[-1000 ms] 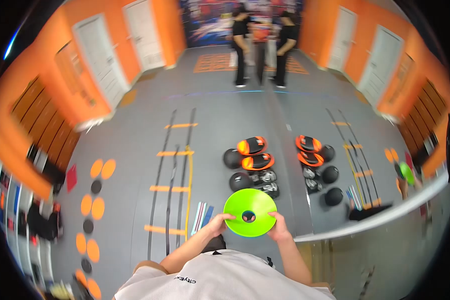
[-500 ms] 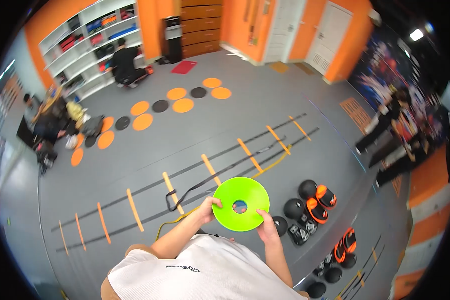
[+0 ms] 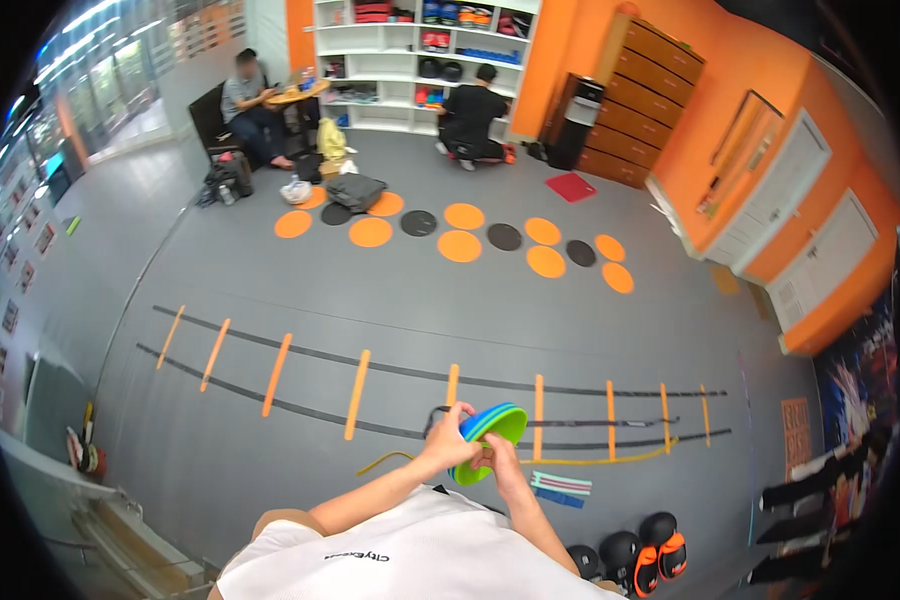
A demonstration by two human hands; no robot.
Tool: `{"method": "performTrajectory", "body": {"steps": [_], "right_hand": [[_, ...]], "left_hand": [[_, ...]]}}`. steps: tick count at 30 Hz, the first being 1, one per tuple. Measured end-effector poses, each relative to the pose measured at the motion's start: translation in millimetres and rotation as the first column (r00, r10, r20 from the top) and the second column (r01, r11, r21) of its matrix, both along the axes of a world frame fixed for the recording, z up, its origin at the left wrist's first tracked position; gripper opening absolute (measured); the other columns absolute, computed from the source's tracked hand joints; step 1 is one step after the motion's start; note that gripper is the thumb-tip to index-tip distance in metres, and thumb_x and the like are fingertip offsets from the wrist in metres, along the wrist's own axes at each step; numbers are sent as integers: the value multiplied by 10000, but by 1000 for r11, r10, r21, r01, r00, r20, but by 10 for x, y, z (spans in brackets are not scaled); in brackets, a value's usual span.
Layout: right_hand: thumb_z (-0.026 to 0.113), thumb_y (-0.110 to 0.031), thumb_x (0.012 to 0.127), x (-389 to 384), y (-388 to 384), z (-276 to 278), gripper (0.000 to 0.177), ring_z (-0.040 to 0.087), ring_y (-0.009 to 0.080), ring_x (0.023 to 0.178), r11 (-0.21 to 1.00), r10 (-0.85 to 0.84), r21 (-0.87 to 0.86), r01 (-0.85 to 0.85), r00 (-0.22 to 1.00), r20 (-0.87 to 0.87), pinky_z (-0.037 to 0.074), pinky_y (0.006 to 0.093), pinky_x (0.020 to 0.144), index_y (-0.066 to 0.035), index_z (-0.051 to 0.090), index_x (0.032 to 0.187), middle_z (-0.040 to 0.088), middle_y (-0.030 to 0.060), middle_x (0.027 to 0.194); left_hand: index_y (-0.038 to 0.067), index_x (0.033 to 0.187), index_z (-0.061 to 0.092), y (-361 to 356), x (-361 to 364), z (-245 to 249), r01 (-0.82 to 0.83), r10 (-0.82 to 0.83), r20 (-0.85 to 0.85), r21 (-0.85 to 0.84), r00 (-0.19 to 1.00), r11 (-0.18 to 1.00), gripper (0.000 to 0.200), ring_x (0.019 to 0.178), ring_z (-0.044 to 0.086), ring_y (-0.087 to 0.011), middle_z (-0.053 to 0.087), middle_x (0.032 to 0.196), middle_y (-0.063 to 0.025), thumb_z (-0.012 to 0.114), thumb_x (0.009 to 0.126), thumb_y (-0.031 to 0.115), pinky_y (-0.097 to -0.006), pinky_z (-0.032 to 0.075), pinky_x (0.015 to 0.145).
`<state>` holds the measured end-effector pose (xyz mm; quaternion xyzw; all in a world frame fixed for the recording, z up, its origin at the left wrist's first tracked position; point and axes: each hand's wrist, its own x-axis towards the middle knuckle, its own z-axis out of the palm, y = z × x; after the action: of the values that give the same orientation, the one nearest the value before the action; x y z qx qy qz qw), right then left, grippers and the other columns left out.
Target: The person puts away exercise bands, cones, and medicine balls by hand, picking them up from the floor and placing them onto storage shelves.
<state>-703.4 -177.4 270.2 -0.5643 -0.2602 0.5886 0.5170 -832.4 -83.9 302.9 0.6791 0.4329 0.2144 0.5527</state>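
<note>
Lime-green disc cones (image 3: 498, 426), a blue rim showing in the stack, are held on edge just before the chest, above the orange-runged ladder (image 3: 450, 385) on the floor. Left hand (image 3: 447, 448) pinches the near rim, fingers curled over it; right hand (image 3: 500, 465) pinches the lower edge. Judgement: the thin stack may fan apart, so an even squeeze on both rims seems best.

cone stack (image 3: 494, 428): edge-on, I can't count its layers
right hand (image 3: 497, 466): fingertips hidden under the stack
people at right (image 3: 802, 486): cut by the lens rim
shelf contents (image 3: 440, 40): too small for me
</note>
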Motion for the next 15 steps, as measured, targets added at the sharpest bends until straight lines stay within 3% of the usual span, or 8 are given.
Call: {"method": "performTrajectory", "body": {"steps": [1,2,3,5,6,7,11,15], "right_hand": [[426,-398,939,-142,194,100,451,627,165,884,997,-71,-2,72,979,-189,504,330,754,-56,534,1212,639,77,1021],[418,-497,905,-250,326,214,536,591,183,1020,993,-113,0,116,966,-233,480,363,848,-89,488,1246,583,80,1178],[483,-526,863,-288,464,263,635,536,190,1103,992,-51,88,88,933,-356,444,387,910,-83,427,1315,538,68,1253],[539,-495,843,-330,729,208,666,511,218,1167,983,-22,143,119,840,-542,420,405,977,-75,394,1340,514,86,1284],[615,-454,807,-333,882,179,718,473,239,1223,990,-33,100,102,845,-533,383,418,1033,-65,366,1357,492,101,1309],[691,-316,789,-319,1022,163,687,494,246,1199,992,-36,71,105,770,-637,409,415,1018,-60,382,1347,508,102,1291],[711,-127,774,-291,1673,41,612,553,253,1124,988,-101,37,147,822,-561,463,415,969,-55,427,1312,554,104,1231],[717,-78,753,-59,2472,-17,587,593,254,1063,984,-75,90,155,814,-577,493,425,932,-44,457,1278,591,117,1170]], "left_hand": [[103,1103,477,61,-113,171,-8,14,-81,66,997,998,554,855,628,-299,611,896,-140,706,604,184,-382,489,731],[94,1154,483,135,-204,314,3,19,-145,146,989,989,591,1016,582,-352,578,1079,-187,718,626,218,-422,470,832],[94,1154,483,218,-266,342,-12,35,-163,142,986,990,591,1016,582,-352,578,1079,-187,718,626,218,-422,470,832],[82,1225,454,363,-332,332,73,32,-205,484,978,872,653,1135,506,-389,507,1226,-218,730,657,248,-481,421,917],[62,1308,411,440,-359,365,120,1,-237,496,971,860,712,1216,419,-444,415,1319,-284,715,696,266,-510,359,992],[62,1308,411,546,-378,405,114,14,-249,491,968,864,712,1216,419,-444,415,1319,-284,715,696,266,-510,359,992],[53,1358,386,1090,-434,661,149,-58,-191,507,980,849,733,1253,392,-460,348,1381,-325,699,724,247,-498,352,1025],[58,1259,504,2054,-471,428,131,-115,-62,444,991,886,601,1242,436,-405,452,1353,-222,710,714,204,-477,394,994]]}}
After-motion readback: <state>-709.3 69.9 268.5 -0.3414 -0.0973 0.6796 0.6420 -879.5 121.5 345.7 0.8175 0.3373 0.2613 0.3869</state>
